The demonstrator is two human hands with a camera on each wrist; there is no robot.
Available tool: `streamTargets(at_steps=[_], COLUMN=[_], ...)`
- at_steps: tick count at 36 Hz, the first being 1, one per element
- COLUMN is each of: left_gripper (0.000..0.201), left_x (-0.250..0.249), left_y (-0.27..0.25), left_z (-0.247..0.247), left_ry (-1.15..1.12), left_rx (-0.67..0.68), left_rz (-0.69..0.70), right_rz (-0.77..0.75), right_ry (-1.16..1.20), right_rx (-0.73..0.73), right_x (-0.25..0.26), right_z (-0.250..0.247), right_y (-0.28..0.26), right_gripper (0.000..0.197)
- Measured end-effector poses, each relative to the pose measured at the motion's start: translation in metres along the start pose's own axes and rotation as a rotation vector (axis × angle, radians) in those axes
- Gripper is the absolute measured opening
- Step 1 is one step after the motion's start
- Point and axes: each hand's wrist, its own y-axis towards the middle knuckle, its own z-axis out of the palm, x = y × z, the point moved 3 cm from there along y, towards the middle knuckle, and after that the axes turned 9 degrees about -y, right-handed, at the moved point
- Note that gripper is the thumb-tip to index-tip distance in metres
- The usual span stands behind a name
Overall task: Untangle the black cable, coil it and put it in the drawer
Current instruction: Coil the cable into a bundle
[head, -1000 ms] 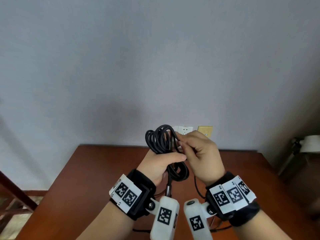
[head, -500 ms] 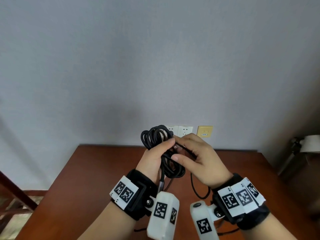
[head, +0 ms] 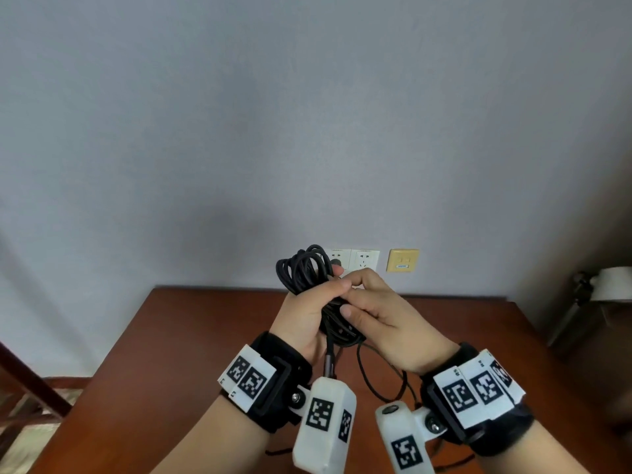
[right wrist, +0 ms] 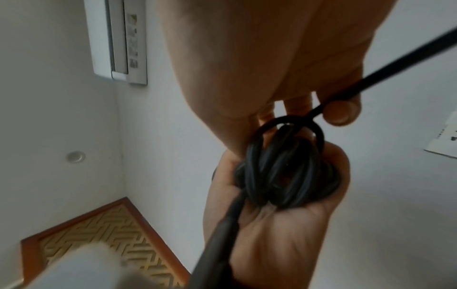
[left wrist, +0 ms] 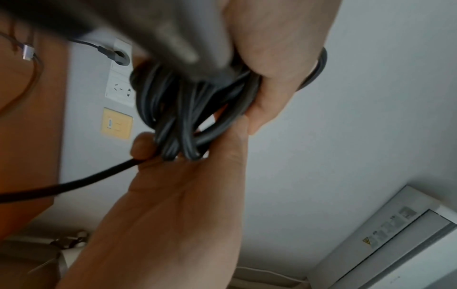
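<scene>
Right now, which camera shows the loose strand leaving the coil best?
Right wrist: the loose strand leaves the coil past the right hand's fingertip. Left wrist shows it blurred; in the head view, hands hide its exit.

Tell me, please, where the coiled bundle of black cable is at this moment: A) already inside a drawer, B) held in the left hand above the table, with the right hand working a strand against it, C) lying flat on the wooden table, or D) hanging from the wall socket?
B: the left hand grips the black cable coil above the table, while the right hand pinches a loose strand.
</scene>
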Motion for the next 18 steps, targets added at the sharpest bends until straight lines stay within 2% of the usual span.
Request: streamTargets(at_steps=[2, 4, 7, 9, 11, 15, 18], left_gripper=[0.01, 0.014, 0.023, 0.026, 0.031, 0.024, 0.029], left_x=[-0.001, -0.001, -0.004, -0.008, -0.013, -0.024, -0.03], left_y=[0.002, 0.004, 0.003, 0.002, 0.003, 0.007, 0.005], left_z=[-0.002, -0.005, -0.004, -0.005, -0.009, -0.014, -0.015], left_ry=[-0.01, 0.005, 0.011, -0.015, -0.075, -0.164, -0.118], left_rx=[-0.009, -0.032, -0.058, -0.059, -0.102, -0.119, -0.089], left_rz=[0.002, 0.023, 0.019, 0.032, 0.09, 0.185, 0.25], right_rz=[0.009, 0.014, 0.048, 0.158, 0.236, 0.227, 0.27], right_ry=[-0.009, 0.034, 0.293, 0.474, 0.439, 0.222, 0.117], right_rx=[0.014, -0.068, -0.214, -0.229, -0.178, -0.098, -0.142], right_x=[-0.001, -0.004, -0.007, -0.016, -0.029, -0.047, -0.054], right_z=[0.003, 0.005, 0.008, 0.007, 0.004, 0.002, -0.001], right_y=[0.0, -0.001, -0.004, -0.008, -0.014, -0.025, -0.028], right_gripper=[0.041, 0.045, 0.04, 0.041, 0.036, 0.005, 0.033])
